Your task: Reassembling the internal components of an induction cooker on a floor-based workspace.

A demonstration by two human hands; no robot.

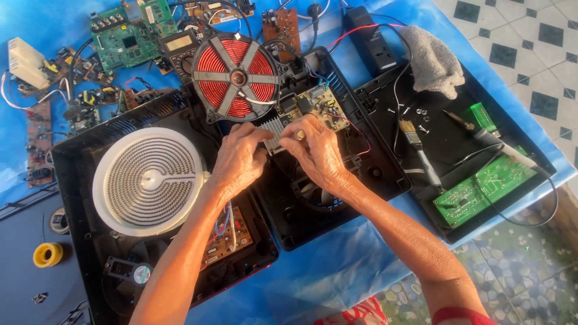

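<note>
A: Where are your hands?

B: Your left hand [241, 159] steadies the finned heatsink [274, 133], fingers closed on its edge. Your right hand [319, 153] pinches a small brass part [299, 135] beside it. Keep both steady. Beyond the heatsink sits the red induction coil [236, 77].

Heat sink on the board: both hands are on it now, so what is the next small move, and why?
Probably keep the left hand steadying the finned heat sink while the right hand works the small part pinched at its edge. Both hands meet on the heat sink, which sits on the circuit board inside the open black housing; what the fingers pinch is too small to tell.
</note>
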